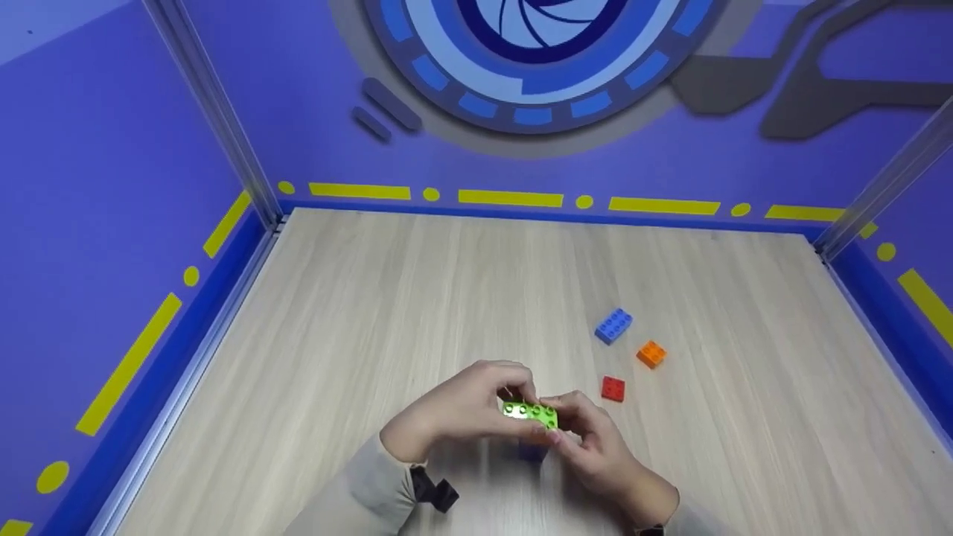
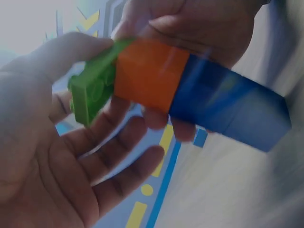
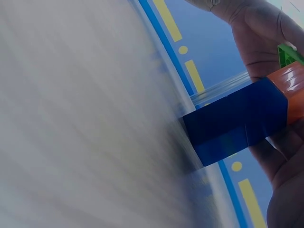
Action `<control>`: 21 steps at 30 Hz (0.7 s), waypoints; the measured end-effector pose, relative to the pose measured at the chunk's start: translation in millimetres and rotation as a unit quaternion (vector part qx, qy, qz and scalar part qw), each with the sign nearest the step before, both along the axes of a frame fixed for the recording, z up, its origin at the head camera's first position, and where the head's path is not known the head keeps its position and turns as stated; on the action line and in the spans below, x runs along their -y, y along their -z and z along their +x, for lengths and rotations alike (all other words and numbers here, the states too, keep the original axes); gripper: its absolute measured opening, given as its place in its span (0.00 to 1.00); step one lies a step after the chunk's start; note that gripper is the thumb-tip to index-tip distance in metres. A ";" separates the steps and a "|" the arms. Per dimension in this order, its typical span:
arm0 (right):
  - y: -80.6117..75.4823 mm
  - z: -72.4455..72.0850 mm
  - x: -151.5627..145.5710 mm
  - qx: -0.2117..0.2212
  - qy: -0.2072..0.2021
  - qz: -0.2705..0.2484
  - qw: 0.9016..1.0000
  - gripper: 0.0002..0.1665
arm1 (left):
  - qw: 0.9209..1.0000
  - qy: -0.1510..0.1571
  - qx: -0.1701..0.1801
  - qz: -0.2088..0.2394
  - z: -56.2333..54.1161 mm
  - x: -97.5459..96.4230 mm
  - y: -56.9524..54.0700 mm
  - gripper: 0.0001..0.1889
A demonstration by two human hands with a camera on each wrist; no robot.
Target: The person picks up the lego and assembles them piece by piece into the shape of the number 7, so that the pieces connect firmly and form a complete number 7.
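Note:
A light-green studded toy brick (image 1: 530,412) sits at the top of a small stack in front of me. My left hand (image 1: 465,406) pinches this brick between thumb and fingers. Below it, in the left wrist view, come an orange brick (image 2: 151,73) and a blue section (image 2: 228,104) with a seam across it. The green brick is tilted against the orange one, its hollow underside partly showing. My right hand (image 1: 595,447) holds the stack around the orange part. In the right wrist view the blue end (image 3: 237,121) points down close over the table.
To the right, beyond my right hand, lie a blue brick (image 1: 613,326), a smaller orange brick (image 1: 651,354) and a red brick (image 1: 613,388). The wooden table (image 1: 372,298) is bounded by purple-blue panels (image 1: 112,186) with metal posts at the corners.

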State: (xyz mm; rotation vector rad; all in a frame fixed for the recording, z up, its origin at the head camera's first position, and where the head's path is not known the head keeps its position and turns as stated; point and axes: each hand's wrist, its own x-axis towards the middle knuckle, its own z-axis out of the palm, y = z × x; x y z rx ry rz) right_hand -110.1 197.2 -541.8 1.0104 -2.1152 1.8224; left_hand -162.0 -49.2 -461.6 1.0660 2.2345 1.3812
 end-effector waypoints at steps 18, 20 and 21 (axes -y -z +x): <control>2.7 0.3 -0.1 0.010 0.001 -0.011 1.000 0.24 | 0.994 -0.018 0.106 0.016 -69.6 -62.0 43.2 0.26; 3.2 0.1 0.7 0.004 -0.003 -0.015 1.000 0.24 | 0.994 -0.038 0.102 0.001 -72.7 -72.1 50.1 0.25; 3.5 0.2 1.2 0.004 -0.005 -0.015 1.000 0.24 | 0.994 -0.046 0.094 -0.011 -74.0 -76.1 52.8 0.24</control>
